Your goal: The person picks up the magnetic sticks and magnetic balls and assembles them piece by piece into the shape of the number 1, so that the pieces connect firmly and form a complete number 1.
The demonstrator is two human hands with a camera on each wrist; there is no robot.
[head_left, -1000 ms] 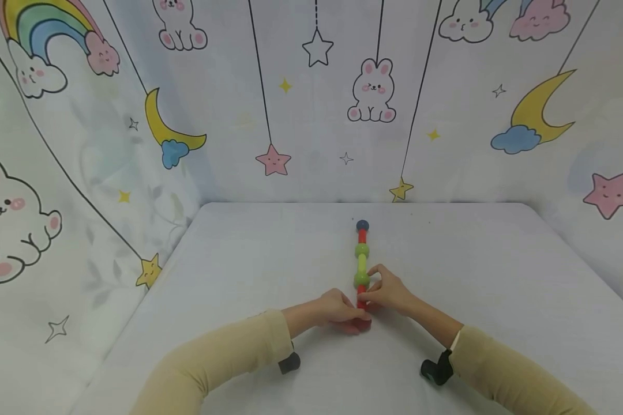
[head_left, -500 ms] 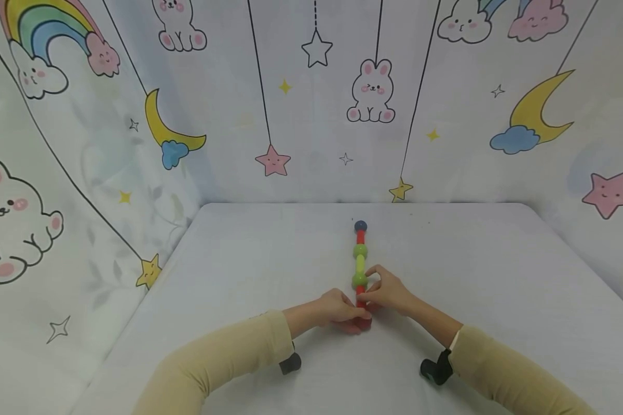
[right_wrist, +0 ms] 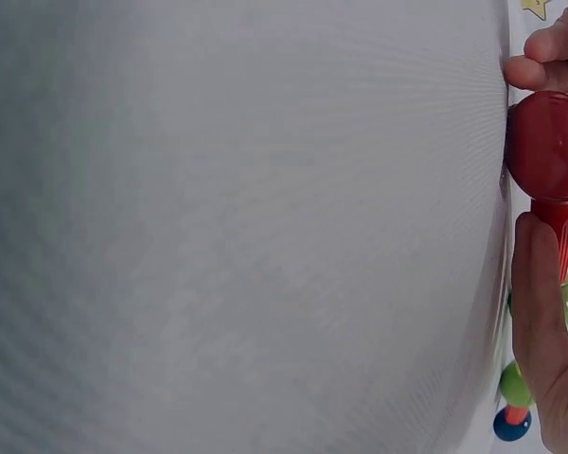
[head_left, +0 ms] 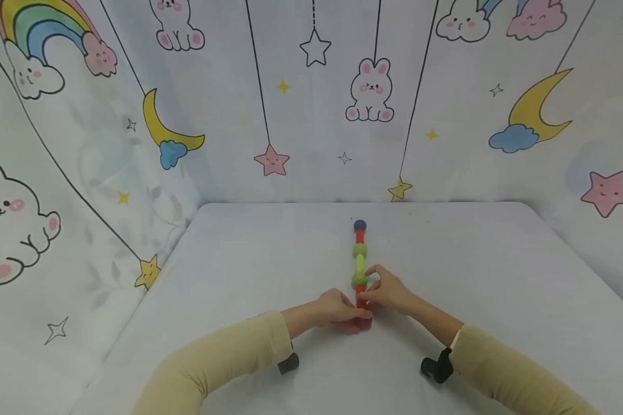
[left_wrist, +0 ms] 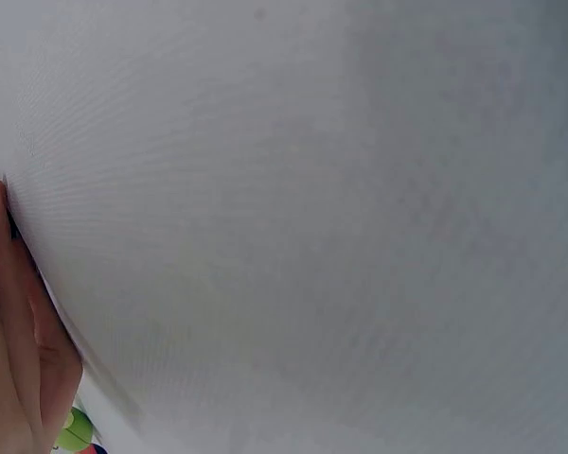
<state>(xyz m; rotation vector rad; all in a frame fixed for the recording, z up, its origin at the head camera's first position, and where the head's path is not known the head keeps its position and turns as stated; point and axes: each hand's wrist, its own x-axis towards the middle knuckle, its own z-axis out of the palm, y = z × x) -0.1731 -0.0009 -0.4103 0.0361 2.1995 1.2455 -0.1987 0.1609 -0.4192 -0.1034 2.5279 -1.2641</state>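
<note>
A straight toy chain of balls and rods lies on the white table, running away from me in the head view. From the far end come a blue ball (head_left: 360, 226), a red rod (head_left: 360, 236), a green ball (head_left: 360, 251), a yellow-green rod (head_left: 360, 264) and another green ball (head_left: 359, 280). The near red rod (head_left: 360, 290) is pinched by my right hand (head_left: 386, 290). My left hand (head_left: 337, 309) grips the red ball (right_wrist: 549, 147) at the near end, partly covering it. In the right wrist view this ball meets the rod's end.
White cloth covers the table (head_left: 270, 248); behind it hangs a backdrop (head_left: 322, 121) printed with bunnies, stars and moons. Small black devices, one at the left wrist (head_left: 288, 363) and one at the right wrist (head_left: 436, 369), hang below the sleeves.
</note>
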